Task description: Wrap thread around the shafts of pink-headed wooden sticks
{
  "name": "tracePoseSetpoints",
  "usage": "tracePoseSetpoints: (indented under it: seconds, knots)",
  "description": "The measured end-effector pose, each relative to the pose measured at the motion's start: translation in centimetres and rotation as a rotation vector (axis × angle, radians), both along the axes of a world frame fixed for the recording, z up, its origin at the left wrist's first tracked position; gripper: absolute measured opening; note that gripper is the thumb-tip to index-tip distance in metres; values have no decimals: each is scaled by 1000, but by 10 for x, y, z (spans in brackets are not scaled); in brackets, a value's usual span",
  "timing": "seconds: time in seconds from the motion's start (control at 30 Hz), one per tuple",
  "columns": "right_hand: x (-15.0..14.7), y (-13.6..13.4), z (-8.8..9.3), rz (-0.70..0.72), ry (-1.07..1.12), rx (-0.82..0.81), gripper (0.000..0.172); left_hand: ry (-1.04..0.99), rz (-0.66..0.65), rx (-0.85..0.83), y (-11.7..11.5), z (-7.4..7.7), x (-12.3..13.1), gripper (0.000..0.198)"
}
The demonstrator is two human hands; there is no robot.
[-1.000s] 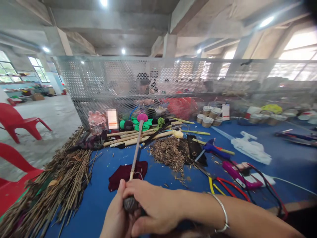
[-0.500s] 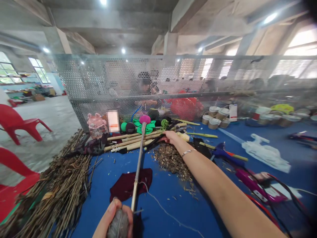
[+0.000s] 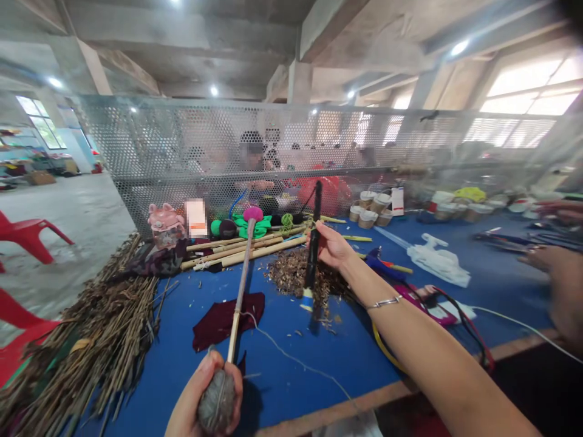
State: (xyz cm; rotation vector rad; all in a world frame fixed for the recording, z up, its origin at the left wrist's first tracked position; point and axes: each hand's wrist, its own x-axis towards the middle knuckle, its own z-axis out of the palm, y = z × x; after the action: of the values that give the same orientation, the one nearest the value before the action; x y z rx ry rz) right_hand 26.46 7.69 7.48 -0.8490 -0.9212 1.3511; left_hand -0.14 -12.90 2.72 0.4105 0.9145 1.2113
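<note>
Gripping grey ball (image 3: 217, 402) on stick (image 3: 239, 291), left hand (image 3: 189, 408) wrapped round; right hand (image 3: 332, 246) clenching black rod (image 3: 313, 243); tubs (image 3: 371, 213) behind, contents unclear; left wrist cropped

The person is wearing a single slim, silver-coloured metal bangle (image 3: 385, 301), which is glinting in the light around the wrist behind the right hand (image 3: 332, 246), while the long right forearm and the left hand (image 3: 200, 400) are both showing bare and uncovered.

Bright daylight enters via windows (image 3: 523, 97) far right; ceiling lamps (image 3: 214, 91) glare. Wide-angle bending at edges. Motion blur on a co-worker's hand (image 3: 560, 291) near right.
</note>
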Motion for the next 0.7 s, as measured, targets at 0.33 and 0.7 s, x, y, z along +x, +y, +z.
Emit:
tracePoseSetpoints:
  seconds: [0.33,0.7]
  knots:
    - [-61,-55,-2,314,91,-35,14,301,-580,244,15,2,45,43]
    - [-33,-6,12,-243,-473,-54,26,544,-785,456,-4,6,23,42]
